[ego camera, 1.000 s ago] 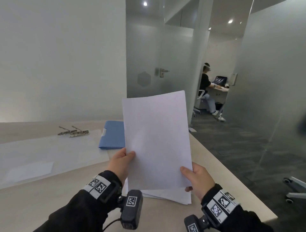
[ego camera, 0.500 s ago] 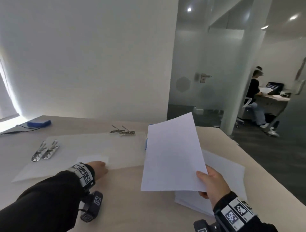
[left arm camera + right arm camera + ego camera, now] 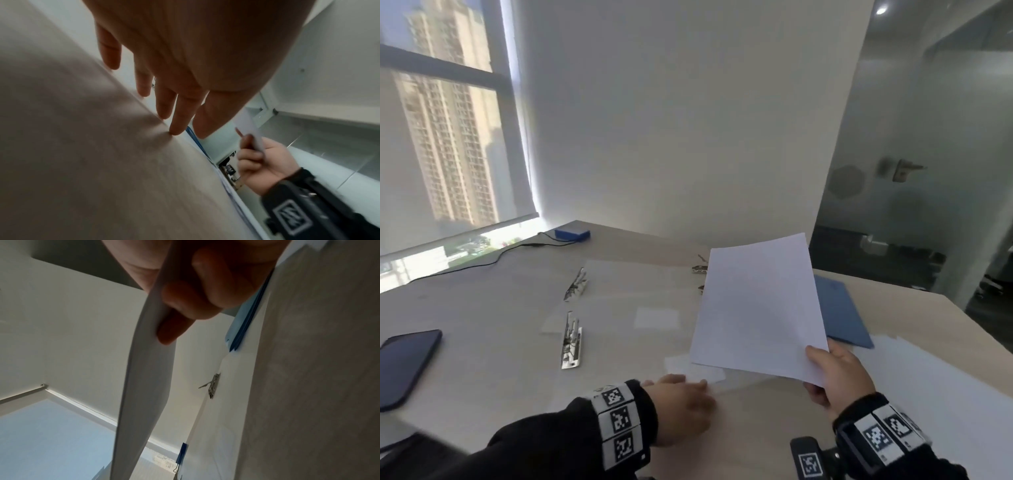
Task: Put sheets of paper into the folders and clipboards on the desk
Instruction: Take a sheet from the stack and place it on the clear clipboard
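My right hand (image 3: 822, 370) pinches the near right corner of a white sheet of paper (image 3: 760, 308), held tilted above the desk. In the right wrist view the thumb and fingers (image 3: 185, 308) clamp the sheet (image 3: 148, 386). My left hand (image 3: 688, 397) lies with straight fingers on the desk at the near edge of a clear clipboard (image 3: 619, 342); its fingertips (image 3: 174, 129) touch the surface. Clear clipboards with metal clips (image 3: 571, 342) lie side by side. A blue folder (image 3: 842, 318) lies partly hidden behind the sheet.
A stack of white paper (image 3: 935, 394) lies at the right of the desk. A dark phone (image 3: 404, 363) sits at the left edge. A blue box (image 3: 571, 234) with a cable stands by the window. The desk's right edge (image 3: 962, 318) drops to the floor.
My left hand let go of the sheet and went down to the desk by the clear clipboard. The view swung left. My right hand carried the sheet left, now holding it alone.
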Available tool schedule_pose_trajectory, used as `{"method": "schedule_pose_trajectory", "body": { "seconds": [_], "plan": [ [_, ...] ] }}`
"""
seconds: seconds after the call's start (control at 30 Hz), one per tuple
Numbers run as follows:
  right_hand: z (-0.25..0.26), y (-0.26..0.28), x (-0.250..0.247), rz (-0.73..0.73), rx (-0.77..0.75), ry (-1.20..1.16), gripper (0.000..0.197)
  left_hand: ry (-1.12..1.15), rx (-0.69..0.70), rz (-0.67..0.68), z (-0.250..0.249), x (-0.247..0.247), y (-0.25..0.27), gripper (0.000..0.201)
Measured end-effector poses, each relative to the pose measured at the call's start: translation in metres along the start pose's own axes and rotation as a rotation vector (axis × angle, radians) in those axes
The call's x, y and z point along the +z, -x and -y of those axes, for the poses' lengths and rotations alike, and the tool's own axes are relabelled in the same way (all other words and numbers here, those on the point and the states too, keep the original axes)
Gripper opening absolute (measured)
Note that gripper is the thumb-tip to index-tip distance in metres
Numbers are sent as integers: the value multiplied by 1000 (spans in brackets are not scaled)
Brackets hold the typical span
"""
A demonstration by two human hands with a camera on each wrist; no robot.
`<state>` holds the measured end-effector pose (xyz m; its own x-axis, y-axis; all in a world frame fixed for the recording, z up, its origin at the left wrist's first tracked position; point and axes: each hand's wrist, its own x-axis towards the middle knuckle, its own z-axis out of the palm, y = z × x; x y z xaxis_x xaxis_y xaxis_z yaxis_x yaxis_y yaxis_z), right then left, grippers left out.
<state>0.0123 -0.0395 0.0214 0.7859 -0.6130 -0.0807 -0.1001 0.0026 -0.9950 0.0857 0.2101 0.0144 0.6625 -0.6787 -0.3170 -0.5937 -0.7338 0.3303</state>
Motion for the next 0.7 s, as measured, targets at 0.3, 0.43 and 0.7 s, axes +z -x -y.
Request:
{"method": "schedule_pose_trajectory", "body": {
  "seconds": [0.3,0.43,0.7],
  "plan": [
    [-9,-3,69,160,35,95,18,901,-185,-625,107,-29,44,29],
    [-14,0,107,267,53,169,17,985,-407,-831,175,-42,39,26],
    [-10,9,160,387,47,196,21,1148,-471,-652,211,-30,17,57]
  ]
}}
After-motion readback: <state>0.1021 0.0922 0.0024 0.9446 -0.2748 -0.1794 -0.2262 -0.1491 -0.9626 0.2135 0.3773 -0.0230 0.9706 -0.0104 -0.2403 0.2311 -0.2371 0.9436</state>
